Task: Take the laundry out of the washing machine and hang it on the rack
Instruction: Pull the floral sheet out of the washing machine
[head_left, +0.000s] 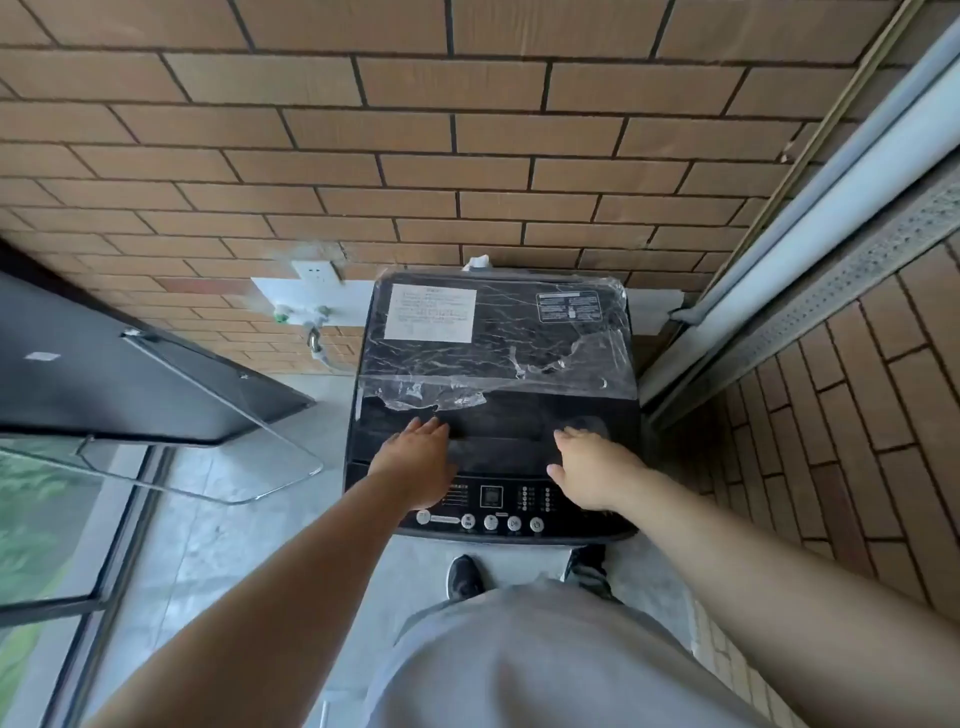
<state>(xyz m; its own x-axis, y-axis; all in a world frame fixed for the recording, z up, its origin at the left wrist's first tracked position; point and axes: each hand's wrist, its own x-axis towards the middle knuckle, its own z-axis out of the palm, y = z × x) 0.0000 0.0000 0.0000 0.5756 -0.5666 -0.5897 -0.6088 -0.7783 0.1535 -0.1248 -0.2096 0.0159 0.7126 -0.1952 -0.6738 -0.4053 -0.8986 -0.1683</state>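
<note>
A black top-loading washing machine (493, 364) stands against the brick wall in front of me. Its lid (498, 338) is closed and partly covered with torn clear film and a white label. My left hand (415, 462) lies flat near the lid's front edge, fingers stretched out. My right hand (587, 467) rests at the same edge further right, fingers slightly curled over the lid's recess. Neither hand holds anything. The control panel (493, 509) with round buttons lies just below my hands. No laundry and no rack are visible.
An open dark window sash (130, 374) juts in from the left at about machine height. A wall socket and water tap (311, 306) sit left of the machine. A sliding door frame (805, 291) and brick wall close the right side. My feet stand on the grey floor.
</note>
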